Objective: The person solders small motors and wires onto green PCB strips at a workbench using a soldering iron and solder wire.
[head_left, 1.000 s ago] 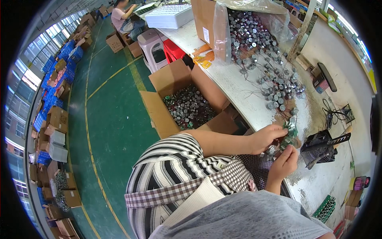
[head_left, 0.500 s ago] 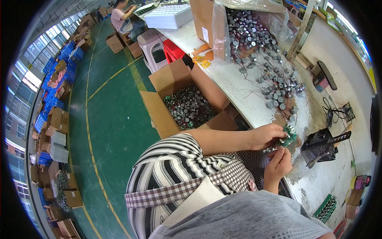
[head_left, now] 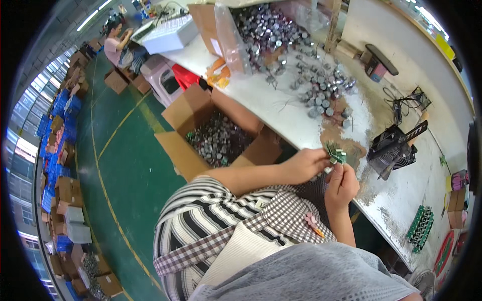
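Observation:
Over the table's near edge, both my hands hold small green circuit boards [head_left: 335, 152] with pale, block-like parts on them. My left hand [head_left: 310, 164] grips the boards from the left, its fingers bent. My right hand [head_left: 342, 186] pinches them from below with thumb and fingertips. How many boards there are I cannot make out. Beyond my hands, round silver parts with thin wires [head_left: 321, 90] lie heaped on the white table [head_left: 281, 105], spilling from a plastic-lined carton [head_left: 205, 27].
Left of the table, an open carton [head_left: 170, 145] holds more round parts. A black fan [head_left: 394, 150] stands right of my hands, with green circuit boards [head_left: 420, 228] nearer on the table. A seated person [head_left: 114, 47], a pale stool [head_left: 158, 80] and a red stool [head_left: 187, 78] are farther off.
The view has turned, so the table and cartons sit farther left in the picture. Both hands stay close together on the circuit boards, which show at a different angle.

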### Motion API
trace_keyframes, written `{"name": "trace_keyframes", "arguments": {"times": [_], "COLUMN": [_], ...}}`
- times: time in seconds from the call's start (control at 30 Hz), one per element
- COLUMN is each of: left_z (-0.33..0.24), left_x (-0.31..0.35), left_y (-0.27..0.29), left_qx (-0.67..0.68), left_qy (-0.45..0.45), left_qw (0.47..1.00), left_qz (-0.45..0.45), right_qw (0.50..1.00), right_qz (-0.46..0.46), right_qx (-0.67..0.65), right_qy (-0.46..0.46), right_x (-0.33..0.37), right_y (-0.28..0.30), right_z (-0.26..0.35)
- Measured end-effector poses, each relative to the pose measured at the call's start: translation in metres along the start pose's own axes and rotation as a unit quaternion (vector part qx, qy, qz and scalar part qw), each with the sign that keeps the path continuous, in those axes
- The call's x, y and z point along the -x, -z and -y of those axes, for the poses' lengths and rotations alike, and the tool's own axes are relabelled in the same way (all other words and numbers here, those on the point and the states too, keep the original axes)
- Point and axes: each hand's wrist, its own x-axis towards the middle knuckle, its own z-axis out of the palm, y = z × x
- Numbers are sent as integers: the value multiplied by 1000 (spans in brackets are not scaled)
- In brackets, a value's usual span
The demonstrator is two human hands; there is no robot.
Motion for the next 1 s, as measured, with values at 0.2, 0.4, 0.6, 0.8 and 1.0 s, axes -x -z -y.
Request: {"name": "trace_keyframes", "arguments": {"times": [0.2,0.4,0.6,0.8,1.0], "left_z": [35,113,208,233,133], "left_x": [35,88,132,160,37], "left_y": [64,156,288,336,196], "left_qx": [213,226,186,-137,-291], "left_qy": [77,134,118,427,-53], "left_qw": [931,796,672,660,732], "left_qz": [-285,-545,-708,-604,-614], "right_qw": [994,991,993,995,954], "right_qz": [90,88,113,60,-172], "right_qx": [-26,-31,10,56,245], "right_qy": [55,92,36,57,27], "right_x": [12,25,31,28,35], "right_y": [9,11,22,36,118], "right_z": [-10,-26,-26,-27,-65]}}
